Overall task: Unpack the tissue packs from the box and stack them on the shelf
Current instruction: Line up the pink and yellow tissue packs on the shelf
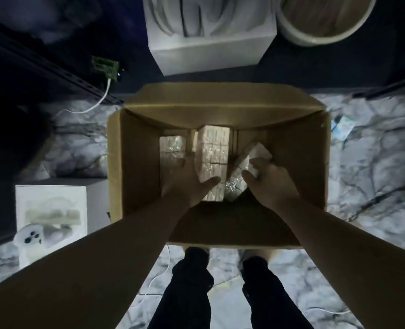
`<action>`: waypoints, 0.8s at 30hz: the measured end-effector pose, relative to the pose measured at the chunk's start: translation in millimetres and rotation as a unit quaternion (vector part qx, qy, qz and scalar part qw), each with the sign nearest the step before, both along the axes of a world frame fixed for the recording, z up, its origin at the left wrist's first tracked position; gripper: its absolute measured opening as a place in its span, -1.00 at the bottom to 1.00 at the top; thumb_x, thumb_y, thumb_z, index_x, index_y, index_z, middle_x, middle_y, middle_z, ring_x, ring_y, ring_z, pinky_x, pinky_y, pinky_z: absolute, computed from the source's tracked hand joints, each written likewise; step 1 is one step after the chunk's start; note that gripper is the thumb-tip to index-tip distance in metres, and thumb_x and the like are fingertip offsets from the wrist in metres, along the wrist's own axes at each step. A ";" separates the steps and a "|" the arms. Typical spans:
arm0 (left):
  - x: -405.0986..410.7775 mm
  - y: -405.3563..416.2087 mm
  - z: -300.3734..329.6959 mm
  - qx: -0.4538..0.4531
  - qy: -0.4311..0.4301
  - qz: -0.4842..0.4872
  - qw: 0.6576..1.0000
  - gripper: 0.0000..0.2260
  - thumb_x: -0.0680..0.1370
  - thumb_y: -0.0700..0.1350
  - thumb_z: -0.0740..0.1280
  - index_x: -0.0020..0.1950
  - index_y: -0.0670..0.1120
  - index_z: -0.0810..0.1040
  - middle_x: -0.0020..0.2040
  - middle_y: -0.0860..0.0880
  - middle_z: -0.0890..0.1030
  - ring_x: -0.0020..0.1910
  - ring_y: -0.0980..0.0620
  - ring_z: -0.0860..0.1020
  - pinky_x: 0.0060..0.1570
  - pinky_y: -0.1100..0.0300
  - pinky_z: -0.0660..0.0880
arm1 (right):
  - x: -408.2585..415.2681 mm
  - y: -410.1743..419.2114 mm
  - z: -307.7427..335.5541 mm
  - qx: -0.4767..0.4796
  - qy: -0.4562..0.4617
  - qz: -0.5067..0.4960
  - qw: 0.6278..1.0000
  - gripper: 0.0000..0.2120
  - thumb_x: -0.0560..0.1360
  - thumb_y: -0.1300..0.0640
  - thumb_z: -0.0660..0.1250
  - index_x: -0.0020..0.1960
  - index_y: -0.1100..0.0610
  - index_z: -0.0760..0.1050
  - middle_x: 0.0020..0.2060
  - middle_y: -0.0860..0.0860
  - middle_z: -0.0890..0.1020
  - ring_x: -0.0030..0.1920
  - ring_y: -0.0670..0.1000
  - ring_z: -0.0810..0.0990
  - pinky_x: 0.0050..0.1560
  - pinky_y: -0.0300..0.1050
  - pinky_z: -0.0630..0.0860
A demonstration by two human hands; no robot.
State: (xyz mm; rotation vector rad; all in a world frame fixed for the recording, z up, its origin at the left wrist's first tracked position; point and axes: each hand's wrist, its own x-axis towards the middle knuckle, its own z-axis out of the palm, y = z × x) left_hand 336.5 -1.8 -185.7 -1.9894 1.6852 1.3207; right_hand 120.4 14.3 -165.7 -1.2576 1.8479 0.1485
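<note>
My left hand [192,179] grips the middle pack [212,153] in the box [135,162]; my right hand [265,176] pinches a tilted pack [249,160]. They look light, soft, with slippery wrap; I hold the ends.

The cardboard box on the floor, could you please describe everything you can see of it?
The cardboard box is plain brown, standing upright on the marbled floor in front of the person's feet, its top flaps folded open. Inside lie plastic-wrapped tissue packs: one against the left wall, a taller one in the middle, a tilted one to the right. Both arms reach in; the left hand holds the middle pack and the right hand grips the tilted pack.
</note>
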 end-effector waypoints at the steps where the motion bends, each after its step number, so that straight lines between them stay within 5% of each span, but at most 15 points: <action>1: -7.9 -0.8 -10.0 -0.005 -0.003 -0.007 1.000 -0.05 0.48 0.35 0.43 0.68 0.07 0.00 0.63 -0.11 0.24 0.58 -0.21 0.26 0.45 -0.13 0.33 | -1.2 3.1 -10.6 0.006 0.003 -0.008 1.000 -0.55 0.63 -0.14 0.29 0.45 0.00 0.48 0.28 0.15 0.64 0.26 0.24 0.61 0.21 0.04 0.56; 3: -21.9 -3.4 -26.9 -0.017 0.002 0.019 1.000 -0.06 0.48 0.31 0.47 0.68 0.07 0.02 0.60 -0.11 0.31 0.51 -0.20 0.37 0.26 -0.02 0.40 | -4.4 10.6 -27.6 0.021 -0.010 -0.038 0.999 -0.56 0.63 -0.17 0.28 0.41 0.03 0.50 0.20 0.14 0.68 0.16 0.20 0.67 0.08 0.04 0.62; 6: -29.8 -2.3 -46.0 -0.019 0.026 0.095 0.995 -0.23 0.49 0.28 0.45 0.60 0.12 0.20 0.47 -0.07 0.47 0.33 -0.15 0.53 0.05 0.11 0.40 | -3.1 15.1 -42.0 0.040 -0.046 -0.083 0.995 -0.58 0.65 -0.16 0.28 0.41 0.03 0.50 0.20 0.06 0.69 0.13 0.10 0.68 -0.23 -0.31 0.46; 9: -25.7 2.8 -47.9 -0.034 0.085 0.091 0.992 -0.44 0.51 0.26 0.40 0.48 0.15 0.42 0.29 0.03 0.60 0.19 0.02 0.60 0.09 0.03 0.59 | 7.9 0.9 -50.3 0.043 -0.063 -0.144 0.987 -0.58 0.66 -0.14 0.28 0.42 0.05 0.50 0.17 0.05 0.65 0.28 0.11 0.60 -0.05 -0.27 0.35; 11: -18.8 6.1 -44.1 -0.031 0.115 0.074 0.990 -0.57 0.58 0.11 0.43 0.43 0.09 0.52 0.25 0.09 0.60 0.12 0.14 0.59 -0.03 0.25 0.57 | 17.0 -10.9 -59.7 0.052 -0.093 -0.190 0.976 -0.51 0.64 -0.17 0.30 0.45 0.09 0.46 0.17 0.04 0.61 0.28 0.13 0.58 0.03 -0.21 0.34; 13: -5.3 7.7 -46.8 -0.023 0.117 0.082 0.989 -0.64 0.62 0.05 0.41 0.41 0.02 0.55 0.21 0.10 0.59 0.08 0.16 0.59 -0.19 0.45 0.47 | 27.7 -19.6 -66.7 0.067 -0.126 -0.244 0.959 -0.32 0.57 -0.21 0.39 0.55 0.11 0.33 0.37 0.08 0.54 0.34 0.12 0.54 0.11 -0.16 0.38; 17: 21.2 4.4 -66.5 -0.035 0.058 0.083 0.994 -0.61 0.57 0.12 0.46 0.29 -0.08 0.59 0.09 0.00 0.64 0.08 -0.02 0.61 0.01 0.15 0.51 | 42.7 -25.6 -84.4 0.090 -0.086 -0.240 0.963 -0.01 0.42 -0.35 0.48 0.62 0.13 0.17 0.49 0.11 0.45 0.42 0.16 0.49 0.28 -0.03 0.47; 24: 25.7 4.6 -109.3 0.040 0.025 0.086 0.995 -0.62 0.59 0.06 0.45 0.30 -0.15 0.59 0.16 -0.14 0.66 0.14 -0.15 0.62 0.05 0.09 0.50 | 58.8 -29.7 -105.2 0.100 -0.028 -0.200 0.974 0.09 0.36 -0.35 0.54 0.60 0.18 0.10 0.37 0.07 0.42 0.36 0.10 0.41 -0.14 -0.22 0.32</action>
